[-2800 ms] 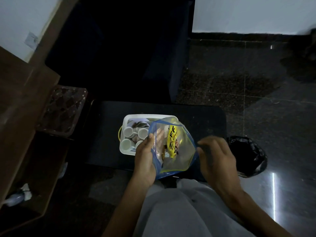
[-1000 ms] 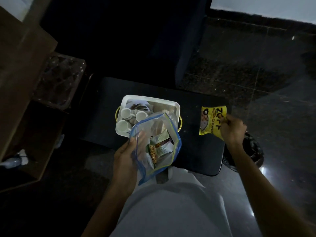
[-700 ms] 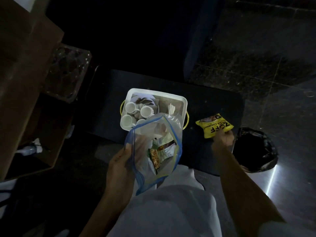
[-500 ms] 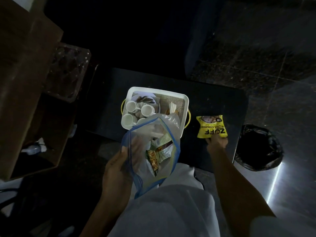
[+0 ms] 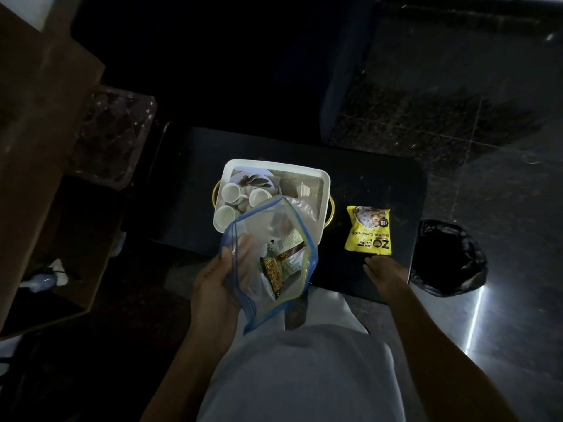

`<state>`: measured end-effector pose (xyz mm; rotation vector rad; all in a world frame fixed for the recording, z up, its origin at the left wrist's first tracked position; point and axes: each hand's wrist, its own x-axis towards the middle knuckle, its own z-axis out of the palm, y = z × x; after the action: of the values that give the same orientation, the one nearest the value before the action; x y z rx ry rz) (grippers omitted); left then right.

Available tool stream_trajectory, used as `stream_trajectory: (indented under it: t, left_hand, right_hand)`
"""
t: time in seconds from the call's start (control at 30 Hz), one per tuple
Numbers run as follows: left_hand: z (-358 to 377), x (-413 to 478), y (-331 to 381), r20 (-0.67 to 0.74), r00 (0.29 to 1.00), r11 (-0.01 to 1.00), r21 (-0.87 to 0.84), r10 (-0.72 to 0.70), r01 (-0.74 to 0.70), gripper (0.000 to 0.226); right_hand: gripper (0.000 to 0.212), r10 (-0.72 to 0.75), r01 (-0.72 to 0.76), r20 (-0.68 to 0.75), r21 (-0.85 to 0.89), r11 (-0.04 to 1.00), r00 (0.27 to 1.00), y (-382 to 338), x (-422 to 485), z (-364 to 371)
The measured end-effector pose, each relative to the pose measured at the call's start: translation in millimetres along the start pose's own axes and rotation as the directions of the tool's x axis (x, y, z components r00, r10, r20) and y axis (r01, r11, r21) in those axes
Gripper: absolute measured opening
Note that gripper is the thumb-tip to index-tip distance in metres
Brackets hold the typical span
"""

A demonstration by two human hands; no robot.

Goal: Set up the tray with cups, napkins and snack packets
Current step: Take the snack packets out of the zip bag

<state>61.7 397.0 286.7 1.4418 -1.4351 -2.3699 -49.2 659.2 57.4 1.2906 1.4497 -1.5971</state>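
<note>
A white tray point(image 5: 323, 175) with gold handles sits on a low black table point(image 5: 365, 178). Small white cups point(image 5: 230, 192) cluster in its left half beside a patterned napkin. My left hand point(image 5: 217, 287) grips a clear zip bag point(image 5: 274, 266) with a blue rim, held over the tray's near edge; snack packets point(image 5: 272, 271) show through it. A yellow snack packet point(image 5: 369, 230) lies flat on the table, right of the tray. My right hand point(image 5: 384, 274) hovers just below that packet with fingers relaxed, holding nothing.
A bin lined with a black bag point(image 5: 447, 257) stands on the glossy floor at the table's right end. A wooden shelf unit point(image 5: 45, 132) and a clear plastic container point(image 5: 115, 132) are at the left. A dark sofa fills the back.
My right hand took the yellow packet out of the bag, laid it on the table right of the tray, then let go and drew back. My left hand kept holding the bag.
</note>
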Motion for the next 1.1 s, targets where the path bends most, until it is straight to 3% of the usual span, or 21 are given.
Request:
stream_trajectory:
  t: [0.07,0.1,0.17,0.2,0.27,0.33,0.4,0.43,0.47,0.53,0.6,0.67,0.73,0.77,0.9,1.1]
  left_hand:
    - [-6.8,4.7,1.8,0.032,0.999,0.999,0.046,0.025,-0.027,0.042]
    - [-10.2,6.8,3.6,0.051,0.998,0.997,0.073,0.031,-0.034,0.039]
    - [-16.0,9.9,9.3,0.093,0.995,0.991,0.122,0.04,-0.051,0.035]
    - [-18.3,10.9,12.6,0.117,0.992,0.988,0.139,0.046,-0.062,0.034]
    - [-20.8,10.9,20.4,0.159,0.986,0.984,0.159,0.05,-0.076,0.037]
    - [-23.4,9.4,26.9,0.174,0.984,0.988,0.142,0.038,-0.063,0.043]
    - [-27.6,8.0,33.2,0.182,0.983,0.992,0.114,0.026,-0.047,0.039]
    - [-30.3,7.6,37.1,0.184,0.982,0.992,0.116,0.034,-0.056,0.035]
    - [-33.8,7.9,41.8,0.182,0.982,0.989,0.13,0.051,-0.076,0.033]
    - [-43.1,10.1,51.9,0.173,0.981,0.974,0.191,0.087,-0.12,0.031]
    - [-52.3,12.5,61.7,0.19,0.975,0.95,0.265,0.118,-0.167,0.03]
    - [-61.3,14.3,69.5,0.211,0.966,0.925,0.316,0.146,-0.209,0.028]
    - [-72.6,15.7,76.5,0.219,0.963,0.929,0.298,0.158,-0.221,0.027]
    - [-79.2,17.1,80.3,0.227,0.961,0.936,0.278,0.155,-0.217,0.027]
    - [-107.4,28.4,93.8,0.27,0.954,0.945,0.259,0.13,-0.202,0.028]
    - [-133.1,44.2,103.2,0.309,0.941,0.933,0.275,0.141,-0.23,0.028]
  right_hand:
    - [0.032,-0.036,0.04,-0.024,0.156,0.987,0.999,-9.6,-29.9,7.4]
    - [0.025,-0.115,0.126,-0.06,0.23,0.965,0.992,-15.5,-52.1,14.7]
    - [0.009,-0.362,0.369,-0.072,0.234,0.9,0.929,-26.8,-102.4,30.2]
    - [0.009,-0.512,0.51,-0.041,0.179,0.841,0.858,-31.9,-129.2,37.7]
    - [0.01,-0.785,0.783,0.089,0.062,0.619,0.613,-38.2,-185.9,52.7]
    - [0.006,-0.894,0.945,0.331,0.016,0.326,0.303,-38.8,-234.7,71.6]
    - [0.007,-0.738,0.999,0.674,-0.051,-0.011,0.026,-36.0,-262.8,95.8]
    - [0.011,-0.545,0.976,0.838,-0.101,-0.191,-0.019,-32.7,-267.5,110.0]
    - [0.019,-0.321,0.911,0.947,-0.144,-0.385,0.014,-26.6,-266.0,125.4]
    - [0.032,-0.011,0.694,0.99,-0.109,-0.712,0.144,-8.5,-254.0,154.2]
    - [0.033,0.171,0.516,0.966,0.048,-0.855,0.194,11.4,-247.3,179.5]
    - [0.024,0.261,0.386,0.951,0.181,-0.905,0.165,20.3,-254.4,200.3]
    - [0.018,0.254,0.393,0.967,0.221,-0.893,0.033,24.0,-261.9,212.0]
    - [0.019,0.237,0.417,0.971,0.207,-0.885,0.021,27.0,-264.3,218.0]
    - [0.033,0.194,0.393,0.969,0.12,-0.912,0.154,45.7,-269.3,245.5]
    - [0.028,0.139,0.238,0.962,0.081,-0.968,0.237,65.7,-280.6,272.5]
